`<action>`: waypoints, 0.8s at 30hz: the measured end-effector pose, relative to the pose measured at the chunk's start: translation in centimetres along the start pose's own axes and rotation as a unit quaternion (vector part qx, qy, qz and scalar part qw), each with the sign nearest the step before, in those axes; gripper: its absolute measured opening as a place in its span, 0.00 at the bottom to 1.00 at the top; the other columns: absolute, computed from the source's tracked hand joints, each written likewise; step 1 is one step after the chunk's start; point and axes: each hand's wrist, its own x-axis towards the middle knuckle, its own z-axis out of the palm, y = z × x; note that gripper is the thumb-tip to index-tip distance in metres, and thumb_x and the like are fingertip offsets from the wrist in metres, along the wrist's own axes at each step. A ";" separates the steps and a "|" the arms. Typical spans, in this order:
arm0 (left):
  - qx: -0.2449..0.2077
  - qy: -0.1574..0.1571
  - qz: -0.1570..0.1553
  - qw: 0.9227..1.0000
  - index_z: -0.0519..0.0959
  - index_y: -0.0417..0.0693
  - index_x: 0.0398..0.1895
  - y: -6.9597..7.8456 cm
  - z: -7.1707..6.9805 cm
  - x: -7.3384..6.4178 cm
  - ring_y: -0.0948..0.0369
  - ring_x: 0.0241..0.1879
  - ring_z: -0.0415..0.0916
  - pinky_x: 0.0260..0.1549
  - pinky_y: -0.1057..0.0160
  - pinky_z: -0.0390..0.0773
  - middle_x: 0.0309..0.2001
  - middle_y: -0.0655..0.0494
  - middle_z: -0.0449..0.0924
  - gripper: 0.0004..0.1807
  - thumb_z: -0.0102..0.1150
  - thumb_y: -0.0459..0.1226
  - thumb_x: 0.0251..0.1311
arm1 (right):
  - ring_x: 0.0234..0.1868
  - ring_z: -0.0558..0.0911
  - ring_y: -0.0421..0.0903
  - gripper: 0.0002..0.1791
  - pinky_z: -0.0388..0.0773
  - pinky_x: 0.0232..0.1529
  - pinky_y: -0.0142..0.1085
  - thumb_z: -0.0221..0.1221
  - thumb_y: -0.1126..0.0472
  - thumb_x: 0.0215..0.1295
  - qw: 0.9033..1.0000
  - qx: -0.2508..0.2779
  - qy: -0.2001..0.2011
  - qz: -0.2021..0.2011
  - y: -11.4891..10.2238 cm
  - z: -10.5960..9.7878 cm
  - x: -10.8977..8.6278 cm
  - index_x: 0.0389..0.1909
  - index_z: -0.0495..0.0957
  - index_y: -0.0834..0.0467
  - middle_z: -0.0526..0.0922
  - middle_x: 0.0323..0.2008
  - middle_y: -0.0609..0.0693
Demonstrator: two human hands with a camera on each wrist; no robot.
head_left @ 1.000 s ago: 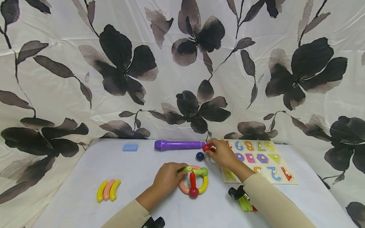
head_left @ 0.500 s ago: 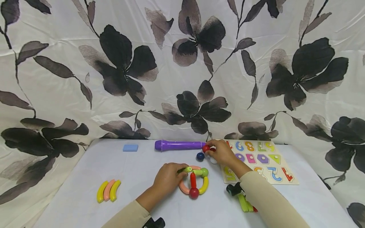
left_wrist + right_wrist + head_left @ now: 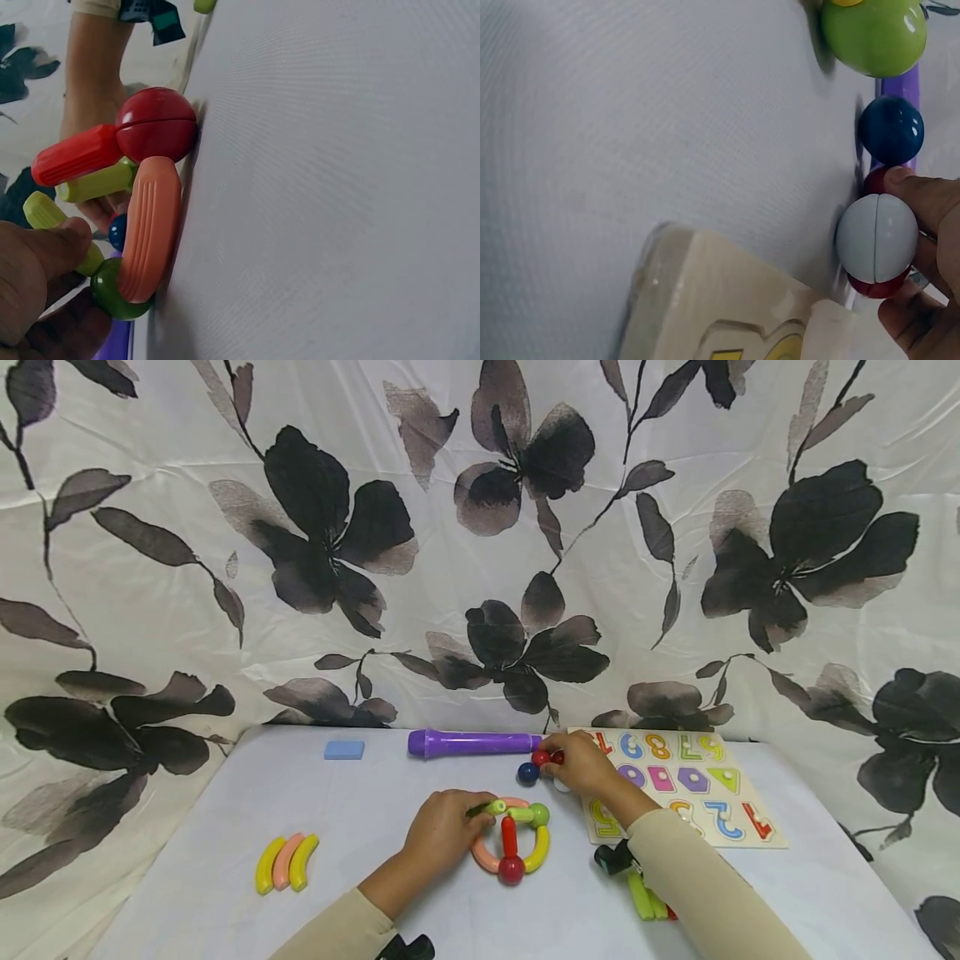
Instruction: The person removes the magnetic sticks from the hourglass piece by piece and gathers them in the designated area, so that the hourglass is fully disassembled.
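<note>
My left hand point(image 3: 438, 831) pinches a light green stick point(image 3: 43, 210) between thumb and fingers. This stick meets a dark green ball point(image 3: 116, 291) on a ring of balls and curved sticks. In the ring, a red stick point(image 3: 509, 837) rises from a red ball point(image 3: 512, 870), with a yellow curved piece point(image 3: 538, 850) beside it. At the back, my right hand point(image 3: 585, 766) has its thumb and fingers around a loose red ball point(image 3: 541, 758), a second red ball right at the fingertips. A blue ball point(image 3: 528, 774) and a white ball point(image 3: 877, 238) lie close by.
Behind lies a purple tube point(image 3: 480, 743), with a blue block point(image 3: 344, 750) farther left. A number puzzle board point(image 3: 772, 840) sits at the right. Several green sticks point(image 3: 641, 897) lie under the right forearm; curved yellow and pink pieces point(image 3: 282, 862) lie at the left.
My right hand and the red ball have shifted slightly towards me, closer to the blue ball. My left hand keeps its hold on the light green stick, and the ring stays in place.
</note>
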 end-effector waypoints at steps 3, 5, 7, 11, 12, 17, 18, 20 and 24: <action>-0.004 0.002 0.002 1.000 0.88 0.47 0.53 0.0 0.1 0.0 0.53 0.49 0.84 0.48 0.50 0.82 0.47 0.57 0.88 0.16 0.72 0.38 0.61 | 0.47 0.75 0.49 0.18 0.77 0.52 0.46 0.71 0.59 0.64 1.000 -0.003 -0.003 -0.001 0.0 0.0 0.0 0.55 0.85 0.54 0.82 0.44 0.49; -0.006 0.003 0.001 1.000 0.88 0.47 0.53 0.0 0.1 -0.1 0.53 0.49 0.84 0.48 0.50 0.82 0.47 0.57 0.88 0.16 0.72 0.38 0.61 | 0.46 0.75 0.48 0.18 0.78 0.51 0.45 0.71 0.60 0.64 1.000 0.002 -0.003 0.003 -0.1 -0.1 -0.1 0.55 0.85 0.55 0.82 0.44 0.49; -0.007 0.004 0.001 1.000 0.88 0.47 0.52 0.0 0.2 -0.1 0.53 0.49 0.84 0.48 0.50 0.82 0.47 0.56 0.88 0.16 0.72 0.38 0.61 | 0.48 0.76 0.49 0.18 0.79 0.51 0.45 0.70 0.60 0.65 1.000 0.006 -0.001 0.001 -0.1 -0.2 -0.2 0.55 0.84 0.55 0.83 0.46 0.50; -0.003 0.005 0.002 1.000 0.88 0.47 0.52 0.0 0.2 -0.1 0.53 0.48 0.84 0.47 0.50 0.82 0.47 0.57 0.88 0.16 0.72 0.38 0.61 | 0.57 0.76 0.52 0.19 0.76 0.59 0.50 0.70 0.60 0.65 1.000 0.015 0.012 0.002 -0.5 -0.6 -0.8 0.56 0.84 0.57 0.83 0.52 0.52; -0.003 0.005 0.002 1.000 0.88 0.47 0.53 0.0 0.3 -0.2 0.53 0.48 0.84 0.47 0.50 0.82 0.47 0.57 0.88 0.16 0.72 0.38 0.61 | 0.59 0.76 0.53 0.19 0.75 0.61 0.51 0.69 0.59 0.65 1.000 0.018 0.018 0.000 -0.6 -0.8 -1.0 0.57 0.84 0.57 0.83 0.53 0.52; -0.010 -0.006 0.000 1.000 0.87 0.46 0.55 0.0 0.2 -0.3 0.53 0.50 0.83 0.50 0.49 0.82 0.49 0.57 0.88 0.17 0.71 0.37 0.62 | 0.60 0.76 0.54 0.20 0.75 0.62 0.53 0.71 0.58 0.65 0.998 0.033 0.040 -0.022 -1.5 -1.4 -2.6 0.56 0.84 0.56 0.83 0.53 0.51; -0.011 -0.009 -0.002 1.000 0.86 0.45 0.55 0.1 0.2 -0.3 0.53 0.51 0.83 0.51 0.49 0.82 0.50 0.56 0.87 0.18 0.70 0.36 0.63 | 0.59 0.77 0.53 0.19 0.76 0.60 0.52 0.71 0.58 0.65 0.998 0.036 0.043 -0.031 -1.6 -1.5 -3.1 0.56 0.84 0.55 0.83 0.52 0.50; -0.011 -0.013 -0.004 1.000 0.85 0.44 0.56 0.1 0.1 -0.3 0.52 0.53 0.82 0.53 0.48 0.81 0.51 0.55 0.87 0.18 0.70 0.35 0.63 | 0.56 0.79 0.51 0.18 0.79 0.58 0.50 0.71 0.59 0.64 0.997 0.047 0.039 -0.052 -1.9 -1.6 -3.9 0.55 0.85 0.55 0.84 0.51 0.48; 0.001 -0.012 -0.004 1.000 0.82 0.41 0.60 -0.2 0.2 -0.7 0.49 0.59 0.79 0.58 0.45 0.77 0.57 0.51 0.84 0.22 0.70 0.37 0.63 | 0.52 0.81 0.50 0.18 0.81 0.54 0.47 0.71 0.62 0.64 0.995 0.054 0.010 -0.087 -2.7 -1.3 -5.7 0.54 0.84 0.54 0.85 0.48 0.44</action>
